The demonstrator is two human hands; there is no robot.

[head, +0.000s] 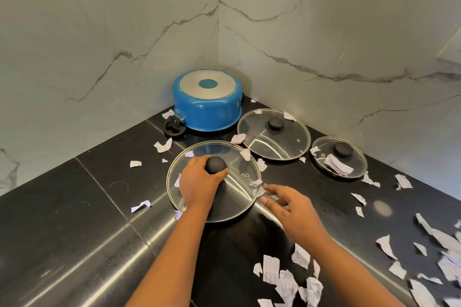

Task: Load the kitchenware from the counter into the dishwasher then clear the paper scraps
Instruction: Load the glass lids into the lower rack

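head view: left hand (pixel 199 182) curls round the knob (pixel 216 165) of the lid (pixel 234 202) on the counter (pixel 74 207) beneath it; right hand (pixel 289 207), fingers loose and apart, hovers by scraps (pixel 257 183) on the rim at its fingertips (pixel 266 189). best flick those off, then lift level.

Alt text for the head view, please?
A left hand grips the black knob of a large round glass lid on a black stone counter; the right hand, open, reaches its rim. Two more glass lids, an upturned blue pot and torn paper scraps surround them.
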